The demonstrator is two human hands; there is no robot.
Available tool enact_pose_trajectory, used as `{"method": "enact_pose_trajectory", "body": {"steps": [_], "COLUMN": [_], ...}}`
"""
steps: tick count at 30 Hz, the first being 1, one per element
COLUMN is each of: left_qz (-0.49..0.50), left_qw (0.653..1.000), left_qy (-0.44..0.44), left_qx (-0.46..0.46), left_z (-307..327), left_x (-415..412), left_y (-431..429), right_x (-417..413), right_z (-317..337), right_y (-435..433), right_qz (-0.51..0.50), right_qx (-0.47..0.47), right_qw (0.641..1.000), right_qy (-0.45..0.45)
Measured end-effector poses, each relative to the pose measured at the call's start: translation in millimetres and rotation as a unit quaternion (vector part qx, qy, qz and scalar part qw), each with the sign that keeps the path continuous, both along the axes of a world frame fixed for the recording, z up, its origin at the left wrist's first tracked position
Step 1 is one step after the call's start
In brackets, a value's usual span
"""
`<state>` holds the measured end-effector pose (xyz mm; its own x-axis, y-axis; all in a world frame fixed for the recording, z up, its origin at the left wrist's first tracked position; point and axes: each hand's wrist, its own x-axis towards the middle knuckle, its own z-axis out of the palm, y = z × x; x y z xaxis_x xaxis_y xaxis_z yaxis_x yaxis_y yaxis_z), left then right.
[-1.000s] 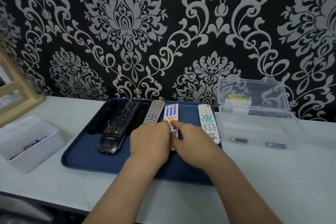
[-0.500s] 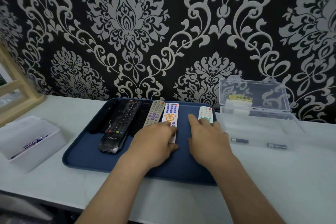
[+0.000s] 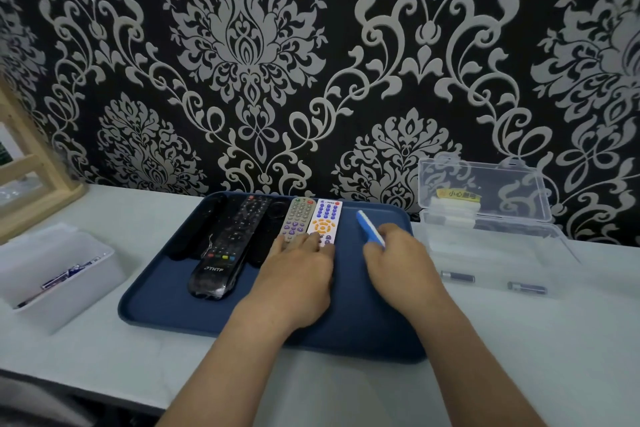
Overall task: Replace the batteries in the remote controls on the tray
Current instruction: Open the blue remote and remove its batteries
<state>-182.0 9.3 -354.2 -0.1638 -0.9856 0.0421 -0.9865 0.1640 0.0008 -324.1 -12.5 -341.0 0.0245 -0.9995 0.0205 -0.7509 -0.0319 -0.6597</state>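
Note:
A dark blue tray [image 3: 166, 288] on the white table holds a black remote [image 3: 225, 253], a grey remote [image 3: 298, 218] and a white remote with orange buttons [image 3: 325, 218], side by side. My left hand [image 3: 298, 274] lies flat over the near ends of the grey and white remotes, gripping nothing. My right hand [image 3: 398, 263] grips another white remote [image 3: 369, 227], tipped up on its edge above the tray's right part. It is blurred, and its near end is hidden in my fingers.
A clear plastic box [image 3: 485, 236] with its lid up stands right of the tray, two batteries [image 3: 457, 277] lying in it. A white bin [image 3: 52, 274] with used batteries sits at the left. A wooden frame [image 3: 34, 177] stands at the far left.
My right hand moved from the orange-buttoned remote to the rightmost white remote, took hold of it and tipped it up off the tray. My left hand stayed put.

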Motion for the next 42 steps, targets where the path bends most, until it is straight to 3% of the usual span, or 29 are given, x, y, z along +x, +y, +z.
{"method": "enact_pose_trajectory", "body": {"steps": [2,3,5,6,8,9,11,14,19,23,35,42], "left_qz": [-0.014,-0.012,0.025,0.044,0.052,0.049,0.043,0.021,-0.012,-0.073,-0.050,-0.019], "left_qw": [0.997,0.984,0.926,0.889,0.823,0.805,0.803,0.836,0.859,0.890,0.891,0.867], "left_qy": [0.065,0.151,0.354,0.441,0.559,0.585,0.585,0.525,0.468,0.341,0.381,0.460], "left_qx": [-0.048,-0.088,-0.126,-0.115,-0.092,-0.087,-0.105,-0.161,-0.210,-0.294,-0.240,-0.191], "left_z": [4.0,8.0,17.5,20.5,23.8,23.3,21.3,17.9,20.3,24.8,30.2,35.4], "left_x": [-2.1,-4.4,-11.5,-14.6,-22.1,-25.4,-28.4,-28.2,-28.3,-31.5,-35.0,-32.8], "left_y": [1.1,1.1,1.3,1.5,1.3,1.5,2.4,1.2,4.6,9.2,13.3,14.0], "right_x": [-1.9,-3.1,-6.8,-7.4,-8.3,-8.7,-7.7,-7.4,-7.9,-4.9,-3.4,-1.6], "right_z": [4.9,9.2,14.9,17.4,18.8,18.5,16.5,16.3,17.5,18.0,21.4,19.6], "right_y": [-2.8,-2.7,-0.5,1.3,1.4,1.4,1.1,2.9,2.3,3.8,7.6,10.4], "right_qz": [-0.038,-0.052,-0.041,-0.029,-0.020,-0.021,-0.015,0.001,0.021,0.027,0.024,0.066], "right_qx": [0.041,0.073,0.139,0.156,0.162,0.159,0.165,0.183,0.184,0.155,0.103,0.057], "right_qw": [0.976,0.939,0.840,0.800,0.755,0.741,0.732,0.730,0.728,0.747,0.814,0.857], "right_qy": [-0.212,-0.332,-0.523,-0.579,-0.636,-0.652,-0.661,-0.659,-0.660,-0.646,-0.572,-0.507]}}
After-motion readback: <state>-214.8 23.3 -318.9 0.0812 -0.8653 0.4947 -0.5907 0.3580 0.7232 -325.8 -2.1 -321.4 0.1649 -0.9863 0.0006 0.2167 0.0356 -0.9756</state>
